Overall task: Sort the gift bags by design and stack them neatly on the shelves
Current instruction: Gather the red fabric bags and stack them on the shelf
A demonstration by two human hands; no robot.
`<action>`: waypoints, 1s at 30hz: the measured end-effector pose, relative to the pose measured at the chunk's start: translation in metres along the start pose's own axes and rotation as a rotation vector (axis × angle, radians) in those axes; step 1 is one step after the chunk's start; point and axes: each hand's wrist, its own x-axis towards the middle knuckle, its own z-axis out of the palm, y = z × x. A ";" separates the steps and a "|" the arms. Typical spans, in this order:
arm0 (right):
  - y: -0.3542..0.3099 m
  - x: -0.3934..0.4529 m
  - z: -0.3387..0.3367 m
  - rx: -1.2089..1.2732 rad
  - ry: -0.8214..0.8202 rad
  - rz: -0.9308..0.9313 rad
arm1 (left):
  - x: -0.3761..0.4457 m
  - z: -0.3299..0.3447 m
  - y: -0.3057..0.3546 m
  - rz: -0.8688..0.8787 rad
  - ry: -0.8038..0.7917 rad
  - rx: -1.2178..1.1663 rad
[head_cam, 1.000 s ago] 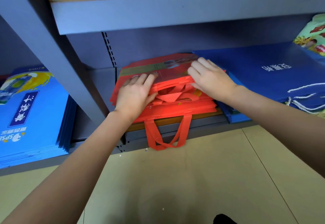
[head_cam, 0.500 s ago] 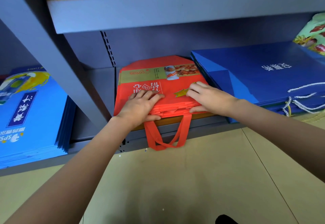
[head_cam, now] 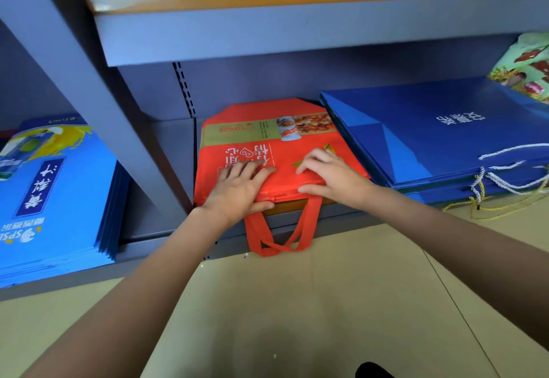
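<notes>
The red gift bags (head_cam: 267,143) lie flat in a stack on the bottom shelf (head_cam: 166,152), between the upright post and the dark blue bags; how many are in the stack I cannot tell, since only the top face and a thin front edge show. Its printing reads upside down from here, the folded bottom pointing to 12 o'clock toward the back panel and the red handles (head_cam: 280,232) drooping over the shelf lip at 6 o'clock. The left hand (head_cam: 240,187) grips the front edge, fingers on top and thumb along the edge; the right hand (head_cam: 329,175) grips it likewise. At 3 o'clock the dark blue bags (head_cam: 439,137) run out of view, cord handles dangling. At 9 o'clock sit light blue bags (head_cam: 59,196), partly cut off.
</notes>
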 end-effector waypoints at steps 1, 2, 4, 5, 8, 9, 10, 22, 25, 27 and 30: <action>0.007 0.000 -0.006 0.001 -0.017 0.024 | 0.002 -0.003 -0.002 -0.001 -0.006 -0.051; 0.013 0.000 -0.011 -0.013 -0.045 0.045 | 0.004 -0.005 -0.004 0.001 -0.015 -0.095; 0.021 0.000 -0.017 0.015 -0.100 0.087 | 0.008 -0.007 -0.006 0.014 -0.049 -0.126; 0.023 0.000 -0.018 0.042 -0.123 0.099 | 0.009 -0.007 -0.005 0.015 -0.068 -0.131; 0.023 0.002 -0.015 0.053 -0.187 0.104 | 0.011 -0.005 -0.006 0.002 -0.121 -0.134; 0.023 0.002 -0.016 0.048 -0.203 0.103 | 0.012 -0.006 -0.005 -0.001 -0.128 -0.108; 0.023 0.002 -0.016 0.038 -0.213 0.097 | 0.013 -0.007 -0.005 -0.004 -0.129 -0.078; 0.005 -0.049 0.012 -0.314 0.548 -0.110 | 0.008 -0.034 -0.008 -0.050 0.065 0.006; 0.001 -0.048 0.025 -0.443 0.496 -0.143 | 0.005 -0.029 -0.004 -0.051 0.154 0.043; -0.002 -0.044 0.039 -0.556 0.397 -0.163 | 0.005 -0.025 -0.006 -0.051 0.167 0.035; 0.000 -0.043 0.045 -0.678 0.317 -0.199 | 0.006 -0.022 -0.008 -0.032 0.108 0.010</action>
